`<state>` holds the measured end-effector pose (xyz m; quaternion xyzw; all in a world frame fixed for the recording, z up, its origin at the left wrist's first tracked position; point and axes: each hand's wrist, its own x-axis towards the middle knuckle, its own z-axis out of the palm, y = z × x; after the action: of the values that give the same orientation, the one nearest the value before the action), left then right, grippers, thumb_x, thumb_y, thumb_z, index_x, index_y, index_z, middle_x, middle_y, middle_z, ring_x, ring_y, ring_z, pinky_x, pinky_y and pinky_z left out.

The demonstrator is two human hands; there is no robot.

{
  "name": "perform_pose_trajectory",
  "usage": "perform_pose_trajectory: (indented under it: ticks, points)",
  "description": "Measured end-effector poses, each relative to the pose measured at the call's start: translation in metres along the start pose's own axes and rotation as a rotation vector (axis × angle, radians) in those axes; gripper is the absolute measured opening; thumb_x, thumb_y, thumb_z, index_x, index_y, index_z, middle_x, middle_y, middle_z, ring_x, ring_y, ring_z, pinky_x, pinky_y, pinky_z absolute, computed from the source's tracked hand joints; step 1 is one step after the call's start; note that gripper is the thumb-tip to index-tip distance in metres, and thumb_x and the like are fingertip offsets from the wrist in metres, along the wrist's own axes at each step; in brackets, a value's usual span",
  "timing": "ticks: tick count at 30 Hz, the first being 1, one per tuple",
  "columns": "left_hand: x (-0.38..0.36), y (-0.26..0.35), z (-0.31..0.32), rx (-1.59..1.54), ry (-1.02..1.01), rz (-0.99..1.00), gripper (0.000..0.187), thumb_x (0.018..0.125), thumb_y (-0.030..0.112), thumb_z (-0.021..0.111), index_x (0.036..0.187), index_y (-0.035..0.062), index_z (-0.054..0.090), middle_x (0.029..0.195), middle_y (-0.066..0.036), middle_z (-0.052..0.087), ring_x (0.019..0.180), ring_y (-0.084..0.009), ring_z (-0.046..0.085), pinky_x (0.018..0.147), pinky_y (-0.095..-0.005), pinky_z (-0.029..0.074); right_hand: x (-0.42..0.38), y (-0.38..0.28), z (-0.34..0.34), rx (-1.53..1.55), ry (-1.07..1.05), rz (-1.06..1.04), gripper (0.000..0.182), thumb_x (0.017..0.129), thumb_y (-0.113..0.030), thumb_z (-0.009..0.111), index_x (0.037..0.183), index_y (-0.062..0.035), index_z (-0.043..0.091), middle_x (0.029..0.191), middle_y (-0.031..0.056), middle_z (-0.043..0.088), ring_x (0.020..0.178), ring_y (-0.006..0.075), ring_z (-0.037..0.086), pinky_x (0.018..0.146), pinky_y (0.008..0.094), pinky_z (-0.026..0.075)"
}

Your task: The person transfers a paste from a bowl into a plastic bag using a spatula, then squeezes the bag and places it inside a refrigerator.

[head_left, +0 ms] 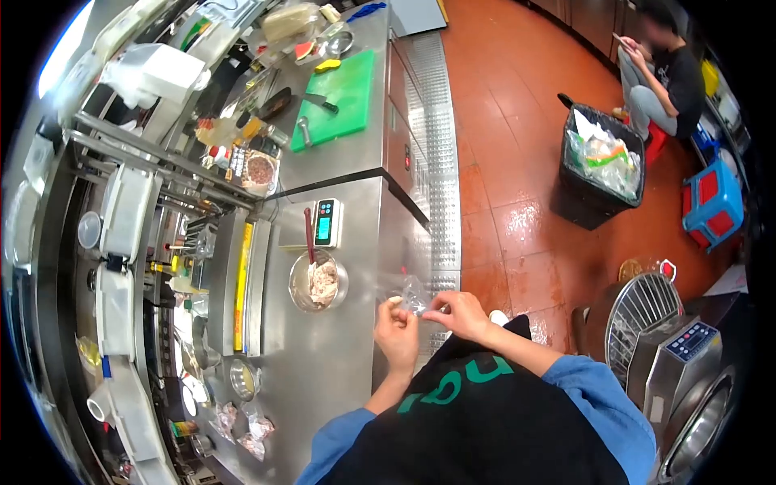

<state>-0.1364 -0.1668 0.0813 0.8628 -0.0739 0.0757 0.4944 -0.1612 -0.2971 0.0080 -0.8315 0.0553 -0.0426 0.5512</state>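
A small clear plastic bag is pinched between both hands at the counter's edge: the left hand is closed on its lower corner, the right hand on its other side. Just beyond the left hand, a metal bowl of meat is seen, with a digital scale farther on.

Two hands, one plastic bag, one bowl, one scale.

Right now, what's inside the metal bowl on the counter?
The metal bowl holds a pale pinkish lump of food, likely meat, with a red-handled utensil stuck in it. Whatever lies under the lump is covered.
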Motion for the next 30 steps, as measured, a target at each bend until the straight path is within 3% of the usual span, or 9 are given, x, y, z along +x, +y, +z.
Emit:
perform_pose_trajectory:
  ticks: [6,9,11,14,17,22,25,26,30]
  points:
    - [-0.004,-0.001,0.010,-0.046,-0.010,0.037,0.034,0.073,-0.010,0.060,0.105,-0.0023,0.056,0.067,-0.002,0.052,0.058,-0.0071,0.050,0.053,-0.0220,0.046,-0.008,-0.009,-0.032,-0.017,-0.067,0.273,0.037,0.082,-0.034,0.066,0.069,0.0000,0.061,0.060,0.0074,0.061,0.063,0.0174,0.064,0.058,0.0326,0.049]
    - [-0.007,-0.004,0.019,-0.087,-0.030,0.018,0.035,0.074,-0.010,0.060,0.108,-0.0021,0.055,0.069,-0.002,0.052,0.058,-0.0068,0.049,0.054,-0.0212,0.045,-0.016,-0.002,-0.026,0.403,-0.162,0.445,0.036,0.083,-0.032,0.066,0.068,0.0001,0.057,0.060,0.0080,0.060,0.061,0.0190,0.063,0.056,0.0349,0.048]
    - [-0.009,-0.004,0.023,-0.131,-0.039,0.004,0.037,0.074,-0.009,0.060,0.109,-0.0016,0.054,0.070,-0.002,0.052,0.058,-0.0065,0.049,0.054,-0.0207,0.045,-0.016,0.019,-0.013,0.243,-0.016,0.107,0.029,0.082,-0.030,0.064,0.076,-0.0016,0.062,0.070,0.0165,0.062,0.066,0.0334,0.060,0.061,0.0418,0.047]
    - [-0.011,0.000,0.023,-0.115,-0.127,-0.065,0.041,0.074,-0.009,0.061,0.113,-0.0002,0.052,0.069,-0.002,0.052,0.057,-0.0061,0.049,0.054,-0.0194,0.044,-0.022,0.018,-0.023,0.012,0.087,-0.081,0.026,0.082,-0.028,0.063,0.079,-0.0017,0.062,0.069,0.0183,0.060,0.066,0.0366,0.059,0.059,0.0448,0.046]
    - [-0.016,0.002,0.029,-0.090,-0.172,-0.115,0.045,0.074,-0.008,0.062,0.116,0.0010,0.050,0.067,-0.002,0.052,0.055,-0.0062,0.049,0.053,-0.0203,0.043,-0.020,0.015,-0.037,-0.105,0.209,-0.067,0.032,0.079,-0.026,0.067,0.067,-0.0004,0.051,0.062,0.0170,0.057,0.056,0.0387,0.055,0.051,0.0440,0.043]
    - [-0.026,-0.018,0.037,-0.045,-0.026,-0.290,0.043,0.072,-0.007,0.058,0.114,0.0011,0.051,0.065,-0.003,0.052,0.055,-0.0105,0.051,0.054,-0.0266,0.045,-0.006,0.049,-0.047,-0.350,0.408,-0.083,0.024,0.083,-0.021,0.059,0.066,-0.0044,0.056,0.062,0.0190,0.056,0.058,0.0394,0.055,0.049,0.0457,0.041]
    - [-0.024,-0.139,0.017,0.423,0.455,-0.025,0.037,0.072,0.003,0.059,0.109,0.0021,0.053,0.062,-0.007,0.052,0.057,-0.0208,0.054,0.061,-0.0363,0.045,0.013,0.054,-0.112,-0.003,0.772,-0.113,0.027,0.091,-0.015,0.051,0.073,0.0015,0.062,0.054,0.0100,0.056,0.047,0.0152,0.051,0.045,0.0331,0.038]
    - [-0.029,-0.095,0.003,0.249,0.316,-0.184,0.037,0.073,0.003,0.060,0.109,0.0018,0.052,0.063,-0.006,0.053,0.058,-0.0209,0.053,0.062,-0.0358,0.045,0.010,0.017,-0.132,0.048,0.677,-0.048,0.028,0.091,-0.015,0.052,0.071,0.0025,0.060,0.054,0.0132,0.053,0.046,0.0146,0.046,0.045,0.0319,0.036]
    - [-0.014,-0.005,0.029,0.001,0.140,-0.161,0.045,0.078,0.013,0.073,0.115,0.0028,0.051,0.070,-0.001,0.051,0.062,-0.0114,0.049,0.061,-0.0280,0.045,0.004,-0.022,-0.132,0.036,0.414,-0.150,0.027,0.085,-0.023,0.060,0.069,-0.0013,0.056,0.059,0.0177,0.051,0.046,0.0275,0.047,0.047,0.0357,0.038]
